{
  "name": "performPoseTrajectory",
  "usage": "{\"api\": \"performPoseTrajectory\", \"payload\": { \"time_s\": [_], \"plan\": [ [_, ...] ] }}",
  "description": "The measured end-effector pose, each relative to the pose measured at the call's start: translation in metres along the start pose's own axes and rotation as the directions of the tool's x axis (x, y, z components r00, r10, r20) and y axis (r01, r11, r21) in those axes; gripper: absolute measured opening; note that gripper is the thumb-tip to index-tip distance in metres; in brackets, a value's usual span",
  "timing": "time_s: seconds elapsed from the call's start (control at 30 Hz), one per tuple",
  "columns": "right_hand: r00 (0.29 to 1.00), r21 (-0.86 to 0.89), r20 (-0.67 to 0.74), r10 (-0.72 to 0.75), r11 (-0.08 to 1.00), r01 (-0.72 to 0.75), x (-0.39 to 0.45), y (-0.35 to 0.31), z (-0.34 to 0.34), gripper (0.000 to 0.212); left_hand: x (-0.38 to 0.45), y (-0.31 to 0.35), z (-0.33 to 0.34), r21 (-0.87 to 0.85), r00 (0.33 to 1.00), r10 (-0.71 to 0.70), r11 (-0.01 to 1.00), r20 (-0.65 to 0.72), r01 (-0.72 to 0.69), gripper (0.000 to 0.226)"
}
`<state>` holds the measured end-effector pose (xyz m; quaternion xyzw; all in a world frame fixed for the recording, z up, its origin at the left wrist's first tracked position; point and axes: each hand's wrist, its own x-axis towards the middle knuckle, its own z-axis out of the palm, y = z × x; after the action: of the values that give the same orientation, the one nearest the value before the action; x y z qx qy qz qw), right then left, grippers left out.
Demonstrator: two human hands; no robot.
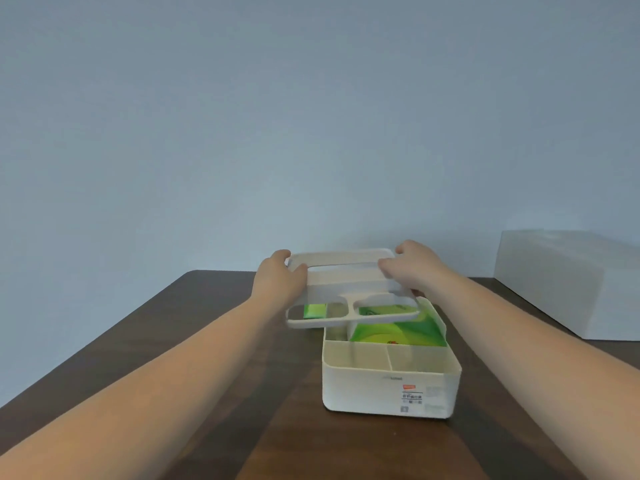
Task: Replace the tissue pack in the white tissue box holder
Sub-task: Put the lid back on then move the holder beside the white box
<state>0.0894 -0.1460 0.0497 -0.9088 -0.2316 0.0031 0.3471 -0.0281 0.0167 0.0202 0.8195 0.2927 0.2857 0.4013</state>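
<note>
Both hands, left (pixel 277 275) and right (pixel 414 266), have their fingers clamped on the short ends of the lid (pixel 346 289), held above the holder (pixel 388 386) on the counter (pixel 173 341). The green pack (pixel 398 329) lies below the fingers, inside; it looks light, soft and slippery, best pinched along its long sides

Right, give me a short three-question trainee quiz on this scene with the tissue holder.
1. True or false: the lid is seated on the holder.
2. Which hands grip the lid? A) left hand only B) right hand only C) both
3. Fill in: the pack inside the holder is ____ in colour.

Key: 1 false, it is held up and off to the left of the holder; 2 C; 3 green.
</note>
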Motion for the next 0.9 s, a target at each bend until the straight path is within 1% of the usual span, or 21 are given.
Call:
{"api": "performPoseTrajectory", "payload": {
  "time_s": [0.03, 0.07, 0.1, 0.13, 0.17, 0.2, 0.27, 0.33, 0.37, 0.47, 0.5, 0.57, 0.67, 0.73, 0.77, 0.9],
  "plan": [
    [1.0, 0.012, 0.003, 0.013, 1.0, -0.014, -0.001, 0.01, -0.004, 0.015, -0.002, 0.005, 0.007, -0.015, 1.0, -0.007, 1.0, 0.01, 0.007, 0.055],
    [1.0, 0.011, 0.001, 0.027, 1.0, -0.027, -0.001, 0.019, -0.008, 0.012, -0.004, 0.008, 0.015, -0.027, 0.999, -0.027, 0.999, 0.026, 0.028, 0.055],
    [0.999, -0.004, 0.0, 0.039, 0.999, -0.039, -0.002, 0.028, -0.011, 0.014, -0.005, 0.011, 0.023, -0.043, 0.998, -0.054, 0.998, 0.044, 0.055, 0.051],
    [0.999, -0.018, 0.0, 0.053, 0.998, -0.053, -0.004, 0.037, -0.014, 0.015, -0.006, 0.013, 0.03, -0.057, 0.996, -0.075, 0.995, 0.057, 0.078, 0.041],
    [0.998, -0.028, 0.003, 0.064, 0.998, -0.064, -0.004, 0.045, -0.015, 0.017, -0.008, 0.013, 0.038, -0.051, 0.994, -0.088, 0.994, 0.064, 0.092, 0.024],
    [0.997, -0.042, 0.011, 0.076, 0.996, -0.076, -0.005, 0.053, -0.015, 0.019, -0.011, 0.015, 0.044, -0.034, 0.993, -0.092, 0.995, 0.073, 0.095, 0.012],
    [0.995, -0.079, 0.029, 0.099, 0.992, -0.097, -0.006, 0.069, -0.011, 0.024, -0.015, 0.015, 0.055, -0.019, 0.992, -0.09, 0.996, 0.088, 0.092, 0.015],
    [0.993, -0.114, 0.03, 0.114, 0.987, -0.11, -0.006, 0.08, -0.007, 0.028, -0.017, 0.013, 0.063, -0.011, 0.991, -0.103, 0.994, 0.089, 0.104, 0.039],
    [0.994, -0.135, 0.024, 0.109, 0.985, -0.105, -0.007, 0.085, -0.004, 0.031, -0.02, 0.013, 0.065, -0.011, 0.989, -0.114, 0.993, 0.093, 0.116, 0.045],
    [0.995, -0.185, 0.014, 0.097, 0.978, -0.093, -0.007, 0.089, -0.002, 0.036, -0.023, 0.009, 0.07, -0.021, 0.985, -0.131, 0.991, 0.112, 0.134, 0.046],
    [0.995, -0.196, 0.021, 0.093, 0.977, -0.087, -0.008, 0.089, -0.002, 0.037, -0.023, 0.008, 0.07, -0.023, 0.985, -0.13, 0.991, 0.11, 0.133, 0.039],
    [0.996, -0.212, 0.036, 0.085, 0.974, -0.075, -0.009, 0.088, -0.002, 0.037, -0.022, 0.005, 0.071, -0.018, 0.988, -0.121, 0.992, 0.096, 0.124, 0.01],
    [0.997, -0.241, 0.054, 0.063, 0.969, -0.048, -0.009, 0.088, -0.001, 0.037, -0.024, 0.002, 0.071, -0.051, 0.985, -0.119, 0.991, 0.129, 0.126, 0.016],
    [0.997, -0.256, 0.059, 0.053, 0.966, -0.036, -0.008, 0.089, 0.0, 0.035, -0.022, -0.002, 0.07, -0.057, 0.983, -0.122, 0.99, 0.139, 0.131, 0.039],
    [0.997, -0.264, 0.062, 0.048, 0.964, -0.03, -0.006, 0.09, 0.002, 0.034, -0.022, -0.003, 0.069, -0.058, 0.983, -0.127, 0.989, 0.135, 0.136, 0.045],
    [0.998, -0.29, 0.054, 0.044, 0.957, -0.027, -0.001, 0.093, 0.011, 0.029, -0.023, -0.004, 0.069, -0.071, 0.975, -0.159, 0.983, 0.156, 0.172, 0.053]
  ]
}}
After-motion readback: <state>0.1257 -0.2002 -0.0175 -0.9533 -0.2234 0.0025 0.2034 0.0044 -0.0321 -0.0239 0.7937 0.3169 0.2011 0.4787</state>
